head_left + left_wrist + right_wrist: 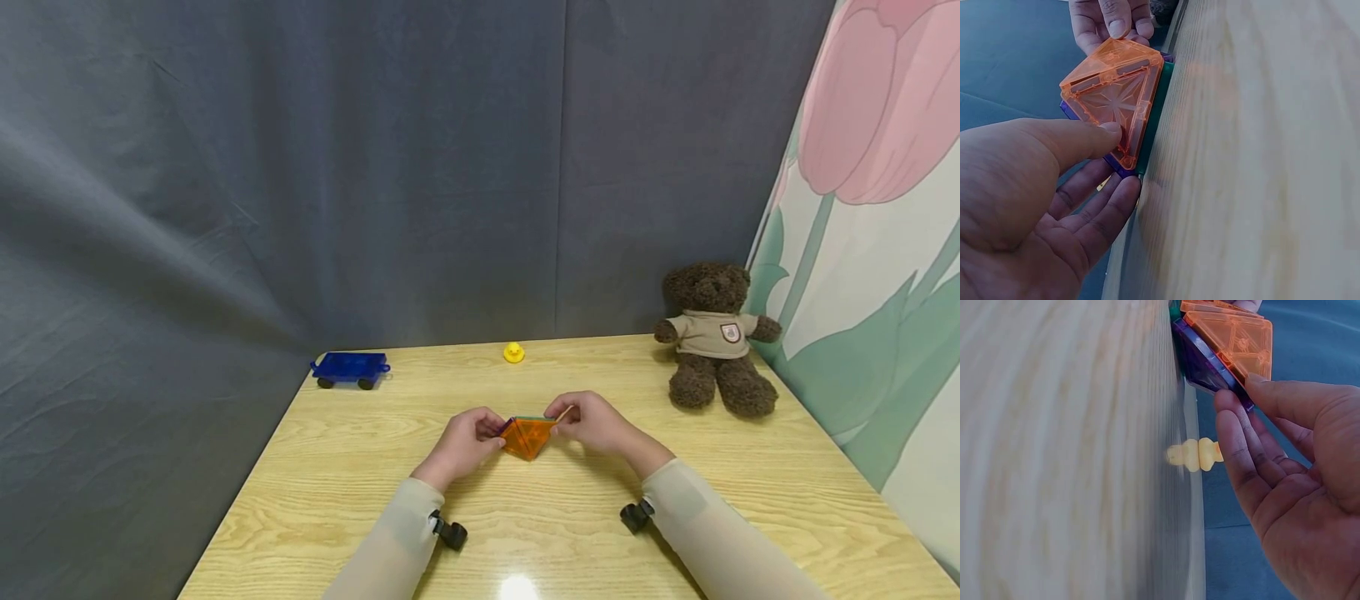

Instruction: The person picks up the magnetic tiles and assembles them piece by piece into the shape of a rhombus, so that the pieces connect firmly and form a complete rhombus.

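Observation:
Between both hands stands a small joined piece of translucent magnetic tiles. Orange triangular tiles (pixel 528 437) form its near side. A purple tile (pixel 1207 365) is joined along an orange edge, and a green tile (pixel 1156 119) lies at the base by the tabletop. My left hand (pixel 461 447) pinches the piece's left corner, thumb on an orange tile and fingers on the purple behind. At the right corner my right hand (pixel 594 423) pinches orange and purple tiles between thumb and fingertips. The back of the piece is mostly hidden in the head view.
Beyond the hands, a yellow rubber duck (pixel 513 352) sits near the table's back edge. A blue wheeled toy car base (pixel 349 367) stands at the back left. At the back right sits a brown teddy bear (pixel 716 342). A dark curtain (pixel 450 167) hangs behind the wooden table (pixel 300 500).

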The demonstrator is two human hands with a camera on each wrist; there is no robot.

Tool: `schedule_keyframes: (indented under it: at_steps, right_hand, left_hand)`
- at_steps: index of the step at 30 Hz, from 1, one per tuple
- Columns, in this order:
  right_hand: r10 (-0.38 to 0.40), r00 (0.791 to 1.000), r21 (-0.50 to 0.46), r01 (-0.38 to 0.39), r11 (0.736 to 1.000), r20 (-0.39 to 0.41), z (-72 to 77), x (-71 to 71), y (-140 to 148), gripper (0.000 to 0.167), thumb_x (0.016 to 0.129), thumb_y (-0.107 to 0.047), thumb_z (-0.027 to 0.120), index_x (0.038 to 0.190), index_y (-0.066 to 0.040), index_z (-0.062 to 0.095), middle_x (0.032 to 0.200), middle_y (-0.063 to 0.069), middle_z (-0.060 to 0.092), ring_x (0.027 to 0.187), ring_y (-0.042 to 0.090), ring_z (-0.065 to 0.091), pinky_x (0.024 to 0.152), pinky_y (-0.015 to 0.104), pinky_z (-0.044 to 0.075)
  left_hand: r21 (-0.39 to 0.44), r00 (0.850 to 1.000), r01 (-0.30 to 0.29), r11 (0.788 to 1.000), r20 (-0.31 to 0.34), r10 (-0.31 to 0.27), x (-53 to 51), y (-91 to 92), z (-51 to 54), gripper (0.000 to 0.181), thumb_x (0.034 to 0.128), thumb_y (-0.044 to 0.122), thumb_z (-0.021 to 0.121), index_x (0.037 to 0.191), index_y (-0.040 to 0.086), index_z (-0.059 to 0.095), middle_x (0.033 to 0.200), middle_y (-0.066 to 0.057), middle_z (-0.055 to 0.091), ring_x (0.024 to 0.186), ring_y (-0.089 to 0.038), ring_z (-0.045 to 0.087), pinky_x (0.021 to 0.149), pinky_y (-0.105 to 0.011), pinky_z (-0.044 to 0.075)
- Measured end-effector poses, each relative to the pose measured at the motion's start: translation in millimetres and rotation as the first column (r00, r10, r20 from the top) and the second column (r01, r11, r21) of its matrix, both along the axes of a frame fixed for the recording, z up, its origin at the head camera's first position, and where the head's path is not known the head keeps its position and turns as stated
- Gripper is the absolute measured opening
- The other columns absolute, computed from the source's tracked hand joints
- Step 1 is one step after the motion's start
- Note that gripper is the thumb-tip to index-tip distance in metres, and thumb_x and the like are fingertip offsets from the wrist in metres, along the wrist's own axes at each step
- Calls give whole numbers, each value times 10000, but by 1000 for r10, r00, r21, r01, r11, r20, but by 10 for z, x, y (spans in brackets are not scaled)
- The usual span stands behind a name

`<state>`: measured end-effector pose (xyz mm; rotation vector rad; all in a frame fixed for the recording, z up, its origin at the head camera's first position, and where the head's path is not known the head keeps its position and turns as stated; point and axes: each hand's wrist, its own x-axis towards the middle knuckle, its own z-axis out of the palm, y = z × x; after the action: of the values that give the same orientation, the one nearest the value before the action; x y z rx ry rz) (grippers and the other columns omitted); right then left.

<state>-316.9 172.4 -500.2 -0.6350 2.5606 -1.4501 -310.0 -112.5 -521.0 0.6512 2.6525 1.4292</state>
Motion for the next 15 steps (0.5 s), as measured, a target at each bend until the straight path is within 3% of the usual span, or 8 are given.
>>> schedule_keyframes:
  at_steps: [10,15]
  right_hand:
    - [-30,1000,12,29,999,5,10,0,9,203,929,46,734,1064,-104,755,1011,57,715,876,226,680,684,315,580]
    - [-61,998,33,62,998,-5,40,31,68,183,958,-31,749,1112,-130,754,1089,38,706,934,227,684,724,335,597]
  left_hand:
    - [1,1000,-11,1000,8,11,1,31,37,192,944,58,786,1105,139,720,1034,62,707,963,-104,677,869,-286,572]
    - [-14,1000,0,1000,9,1,9,-34,86,208,970,111,769,1169,129,709,1102,28,706,1017,-132,672,917,-345,565]
